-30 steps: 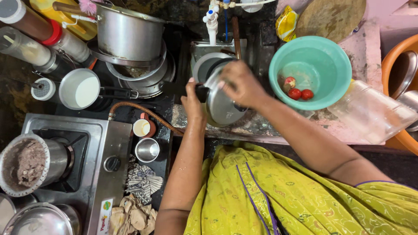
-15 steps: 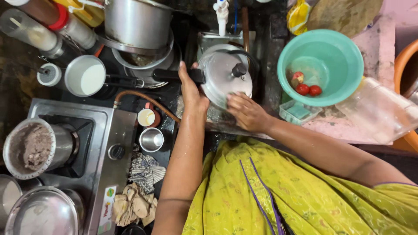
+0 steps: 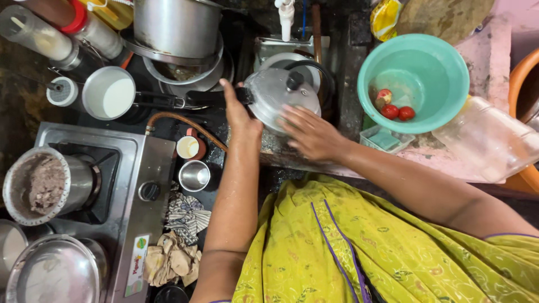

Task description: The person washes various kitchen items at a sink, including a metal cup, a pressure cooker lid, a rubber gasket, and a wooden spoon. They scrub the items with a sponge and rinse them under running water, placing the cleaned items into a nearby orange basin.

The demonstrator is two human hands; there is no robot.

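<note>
Fingers (image 3: 229,90) of the left hand (image 3: 241,115) are closed around the black handle (image 3: 216,98) of the pressure cooker lid (image 3: 281,96). The lid is held tilted above the sink (image 3: 269,45), right of the gas stove (image 3: 120,185) and the small pan of white liquid (image 3: 109,93). The right hand (image 3: 311,133) lies flat and open against the lid's lower rim. Further right, a teal bowl (image 3: 443,62) holding tomatoes (image 3: 397,111) stands on the counter (image 3: 494,50).
</note>
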